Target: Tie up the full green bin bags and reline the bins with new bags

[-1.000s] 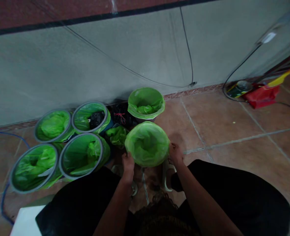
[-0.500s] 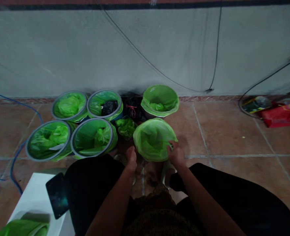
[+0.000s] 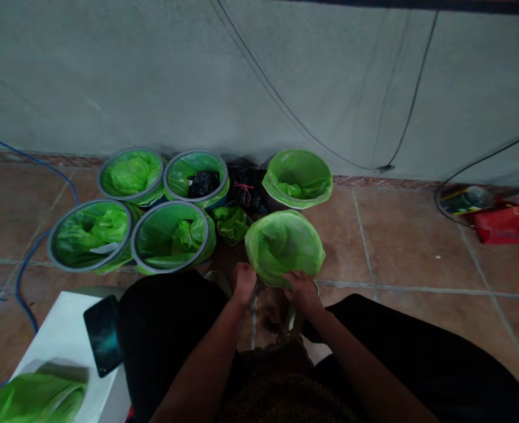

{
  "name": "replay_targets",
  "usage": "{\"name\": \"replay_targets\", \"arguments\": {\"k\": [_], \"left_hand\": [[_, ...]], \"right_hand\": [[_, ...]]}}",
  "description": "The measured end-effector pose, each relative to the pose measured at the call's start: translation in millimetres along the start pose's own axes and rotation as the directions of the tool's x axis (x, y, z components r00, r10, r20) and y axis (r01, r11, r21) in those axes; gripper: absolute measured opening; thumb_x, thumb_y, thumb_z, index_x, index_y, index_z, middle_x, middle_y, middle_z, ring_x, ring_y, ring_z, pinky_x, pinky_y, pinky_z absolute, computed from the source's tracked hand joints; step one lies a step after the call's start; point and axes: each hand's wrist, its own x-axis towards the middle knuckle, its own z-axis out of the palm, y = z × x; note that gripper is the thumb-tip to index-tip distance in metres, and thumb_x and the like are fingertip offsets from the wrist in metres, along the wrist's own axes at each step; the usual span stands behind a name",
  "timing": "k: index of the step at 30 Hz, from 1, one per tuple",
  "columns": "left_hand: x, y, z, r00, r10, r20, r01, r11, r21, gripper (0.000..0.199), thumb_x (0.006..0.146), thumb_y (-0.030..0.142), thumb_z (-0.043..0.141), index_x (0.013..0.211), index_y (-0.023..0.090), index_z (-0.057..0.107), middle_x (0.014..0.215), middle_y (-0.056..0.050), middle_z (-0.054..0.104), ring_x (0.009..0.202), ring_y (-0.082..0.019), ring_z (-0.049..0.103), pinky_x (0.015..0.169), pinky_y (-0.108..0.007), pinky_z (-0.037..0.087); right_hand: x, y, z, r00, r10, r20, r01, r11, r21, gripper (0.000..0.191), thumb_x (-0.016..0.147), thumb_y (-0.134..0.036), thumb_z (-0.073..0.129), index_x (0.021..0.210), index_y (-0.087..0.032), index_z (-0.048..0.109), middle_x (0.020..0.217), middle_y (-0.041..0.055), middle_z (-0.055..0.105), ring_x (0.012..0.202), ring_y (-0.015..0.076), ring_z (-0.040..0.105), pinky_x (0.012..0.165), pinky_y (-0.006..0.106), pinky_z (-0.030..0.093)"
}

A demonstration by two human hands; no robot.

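Note:
Between my feet stands a bin lined with a green plastic bag (image 3: 281, 244), its edge folded outward over the rim. My right hand (image 3: 302, 291) is closed on the bag's near edge, with the fingertips over the rim. At the bin's near left side, my left hand (image 3: 244, 282) is curled into a fist. Whatever that fist may hold is hidden. Right behind is another bin (image 3: 297, 179) with a green liner. A crumpled green bag (image 3: 232, 223) lies just left of the bin in front of me.
Several grey-rimmed bins (image 3: 171, 235) with green liners stand at the left. A tied black bag (image 3: 247, 189) leans near the wall. A phone (image 3: 103, 335) and green plastic (image 3: 34, 396) lie on a white surface (image 3: 68, 314). A red dustpan-like object (image 3: 501, 223) is at the right.
My right hand has moved from the bag's right edge to its near edge, leftward and down. My left hand has closed further beside the bin. The view has shifted slightly.

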Motion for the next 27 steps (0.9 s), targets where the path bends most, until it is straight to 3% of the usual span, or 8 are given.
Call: {"name": "replay_targets", "arguments": {"k": [9,16,21,27], "left_hand": [[3.0,0.8,6.3,0.994,-0.072,0.078,0.087,0.972,-0.216,0.006,0.076,0.017,0.065,0.078,0.016,0.058,0.059,0.001,0.062,0.049,-0.012,0.063,0.049,-0.021,0.049],[5.8,0.5,10.1,0.996,-0.062,0.068,0.076,0.971,-0.228,0.016,0.078,0.024,0.069,0.075,0.018,0.054,0.056,0.003,0.059,0.048,-0.012,0.062,0.048,-0.020,0.047],[10.0,0.2,12.3,0.998,-0.043,0.049,0.045,0.998,-0.044,0.013,0.083,0.028,0.067,0.084,0.019,0.058,0.066,-0.002,0.067,0.056,-0.015,0.067,0.053,-0.022,0.047],[12.5,7.8,7.5,0.997,0.071,0.001,-0.069,0.970,0.233,0.015,0.085,0.032,0.064,0.089,0.018,0.065,0.088,-0.012,0.075,0.084,-0.024,0.073,0.069,-0.028,0.050]], "right_hand": [[2.8,22.0,14.1,0.997,-0.047,0.056,0.048,0.999,-0.020,0.034,0.080,-0.006,0.056,0.110,-0.014,0.072,0.109,0.0122,0.072,0.106,0.0248,0.061,0.096,0.034,0.044],[13.3,32.5,16.8,0.985,-0.131,0.116,0.126,0.991,0.042,0.029,0.097,-0.019,0.048,0.104,-0.015,0.076,0.102,0.0121,0.074,0.097,0.0219,0.065,0.090,0.032,0.046],[14.4,33.8,21.8,0.991,-0.112,0.066,0.113,0.994,-0.008,0.032,0.098,-0.020,0.044,0.093,-0.014,0.075,0.093,0.0114,0.072,0.089,0.0210,0.063,0.085,0.032,0.045],[16.7,28.2,21.5,0.997,-0.057,0.043,0.063,0.989,-0.131,0.034,0.098,-0.017,0.041,0.086,-0.012,0.073,0.089,0.0134,0.071,0.087,0.0214,0.064,0.086,0.033,0.045]]}}
